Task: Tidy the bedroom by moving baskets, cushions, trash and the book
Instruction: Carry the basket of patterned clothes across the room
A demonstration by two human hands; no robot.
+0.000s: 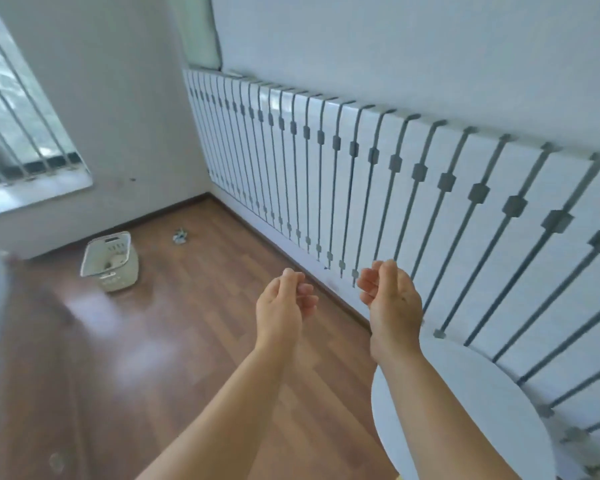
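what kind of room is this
Probably a sparsely furnished room in a home: brown wood-plank floor, barred window, and a white plastic laundry-style basket on the floor. Nothing visible confirms a bedroom.

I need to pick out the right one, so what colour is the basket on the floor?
The basket is off-white or cream, shown in the head view, near the window wall.
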